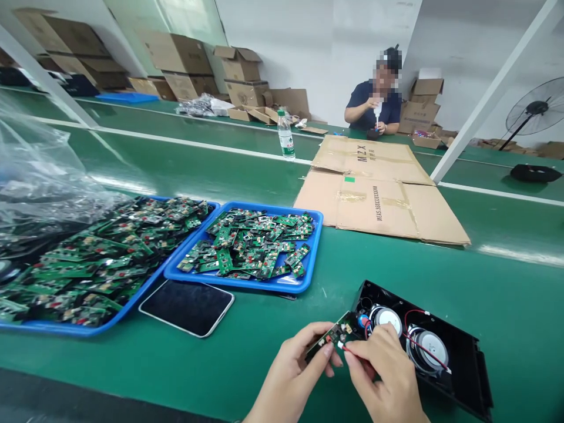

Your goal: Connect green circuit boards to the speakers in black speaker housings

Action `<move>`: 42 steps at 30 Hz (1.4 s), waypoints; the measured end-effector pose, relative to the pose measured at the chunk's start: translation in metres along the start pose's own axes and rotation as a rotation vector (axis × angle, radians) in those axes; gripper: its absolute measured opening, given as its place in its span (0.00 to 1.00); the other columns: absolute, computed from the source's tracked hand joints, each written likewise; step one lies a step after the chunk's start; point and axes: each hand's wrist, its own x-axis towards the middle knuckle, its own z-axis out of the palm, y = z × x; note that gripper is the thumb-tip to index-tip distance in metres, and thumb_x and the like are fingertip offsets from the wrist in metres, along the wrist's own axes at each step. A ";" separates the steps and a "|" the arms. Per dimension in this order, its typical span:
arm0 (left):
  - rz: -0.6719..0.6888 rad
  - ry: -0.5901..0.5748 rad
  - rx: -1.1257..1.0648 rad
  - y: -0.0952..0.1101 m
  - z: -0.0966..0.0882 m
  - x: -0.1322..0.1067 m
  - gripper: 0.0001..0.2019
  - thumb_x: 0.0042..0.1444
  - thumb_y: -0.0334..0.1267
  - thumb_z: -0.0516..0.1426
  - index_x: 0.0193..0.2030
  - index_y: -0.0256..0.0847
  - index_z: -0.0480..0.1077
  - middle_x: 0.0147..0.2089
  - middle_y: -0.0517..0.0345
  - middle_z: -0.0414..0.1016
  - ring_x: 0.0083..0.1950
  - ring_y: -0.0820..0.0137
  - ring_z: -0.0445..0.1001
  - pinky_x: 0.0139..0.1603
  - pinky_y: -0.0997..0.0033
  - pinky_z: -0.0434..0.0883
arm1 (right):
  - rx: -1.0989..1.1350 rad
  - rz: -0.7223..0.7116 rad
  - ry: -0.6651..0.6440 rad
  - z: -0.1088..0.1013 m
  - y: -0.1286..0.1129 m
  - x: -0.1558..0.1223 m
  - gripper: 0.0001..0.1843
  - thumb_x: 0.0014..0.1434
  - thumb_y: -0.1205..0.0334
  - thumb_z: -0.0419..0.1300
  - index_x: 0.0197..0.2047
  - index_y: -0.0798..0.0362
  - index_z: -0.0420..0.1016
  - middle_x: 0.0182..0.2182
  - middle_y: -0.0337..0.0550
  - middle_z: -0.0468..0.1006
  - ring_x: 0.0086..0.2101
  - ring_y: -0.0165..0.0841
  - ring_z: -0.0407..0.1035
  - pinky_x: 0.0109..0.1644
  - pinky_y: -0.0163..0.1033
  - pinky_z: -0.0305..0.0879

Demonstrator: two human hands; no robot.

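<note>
two round silver speakers (388, 319) in open black plastic housing (465, 359) on green desk (506, 294). left hand (294, 371) pinches small green circuit board (333, 336) at housing's near-left corner. right hand (382, 376) grips white plug (341, 346) of red wire (423, 348), plug touching board edge.

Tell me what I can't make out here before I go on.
Head view: circuit board lettering too small; near edge covered by the left hand.
Head view: white plug mostly hidden under the right hand; seated or not, cannot tell.
Head view: speaker housing near-left part behind the right hand.
Head view: left blue tray cut off by the frame's left edge.
</note>
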 end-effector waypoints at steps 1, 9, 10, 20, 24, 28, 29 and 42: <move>-0.007 0.005 0.047 0.001 0.000 -0.001 0.09 0.56 0.39 0.55 0.42 0.40 0.70 0.25 0.60 0.76 0.25 0.72 0.71 0.27 0.76 0.70 | 0.004 -0.003 0.006 -0.001 0.000 0.000 0.06 0.59 0.74 0.54 0.35 0.54 0.68 0.20 0.37 0.65 0.24 0.29 0.58 0.30 0.36 0.59; 0.065 0.124 0.217 0.013 -0.001 -0.012 0.14 0.41 0.28 0.62 0.38 0.44 0.73 0.32 0.62 0.78 0.32 0.70 0.76 0.35 0.76 0.74 | 0.073 0.036 -0.073 -0.001 0.001 0.001 0.08 0.60 0.75 0.52 0.38 0.53 0.67 0.32 0.43 0.72 0.33 0.32 0.66 0.37 0.39 0.62; 0.084 0.137 0.213 0.012 -0.002 -0.012 0.15 0.40 0.27 0.63 0.37 0.44 0.74 0.34 0.61 0.78 0.35 0.69 0.77 0.38 0.76 0.74 | 0.086 0.051 -0.067 0.001 0.000 0.001 0.08 0.60 0.75 0.52 0.38 0.53 0.67 0.30 0.41 0.72 0.31 0.31 0.66 0.37 0.39 0.62; 0.401 -0.024 0.348 0.005 -0.009 -0.003 0.18 0.53 0.29 0.60 0.48 0.54 0.71 0.48 0.63 0.78 0.49 0.70 0.75 0.50 0.77 0.71 | 0.173 0.301 -0.090 0.002 -0.007 -0.008 0.06 0.59 0.69 0.52 0.34 0.50 0.68 0.40 0.42 0.68 0.43 0.32 0.64 0.40 0.34 0.64; 0.484 -0.046 0.401 0.007 -0.008 -0.003 0.19 0.54 0.27 0.60 0.49 0.53 0.70 0.48 0.62 0.78 0.49 0.71 0.75 0.50 0.78 0.71 | 0.188 0.351 -0.086 0.004 -0.009 -0.008 0.07 0.59 0.69 0.52 0.32 0.50 0.67 0.40 0.41 0.68 0.43 0.32 0.64 0.40 0.35 0.63; 0.547 -0.081 0.458 0.008 -0.008 -0.002 0.21 0.52 0.27 0.61 0.51 0.50 0.70 0.48 0.59 0.78 0.49 0.70 0.75 0.50 0.79 0.71 | 0.174 0.361 -0.078 0.003 -0.009 -0.008 0.07 0.57 0.70 0.52 0.30 0.51 0.66 0.40 0.41 0.69 0.41 0.33 0.64 0.39 0.35 0.63; 0.556 -0.080 0.468 0.008 -0.008 -0.002 0.21 0.52 0.27 0.61 0.51 0.50 0.70 0.48 0.58 0.78 0.49 0.70 0.76 0.49 0.79 0.72 | 0.169 0.352 -0.078 0.003 -0.010 -0.008 0.07 0.57 0.71 0.52 0.30 0.51 0.66 0.40 0.41 0.69 0.41 0.33 0.64 0.39 0.36 0.63; 0.638 -0.072 0.544 0.014 -0.010 0.000 0.24 0.54 0.28 0.60 0.56 0.53 0.68 0.40 0.55 0.80 0.38 0.69 0.79 0.38 0.79 0.75 | 0.134 0.298 -0.195 -0.004 -0.008 0.002 0.09 0.56 0.73 0.52 0.31 0.51 0.69 0.45 0.45 0.70 0.46 0.35 0.65 0.44 0.38 0.66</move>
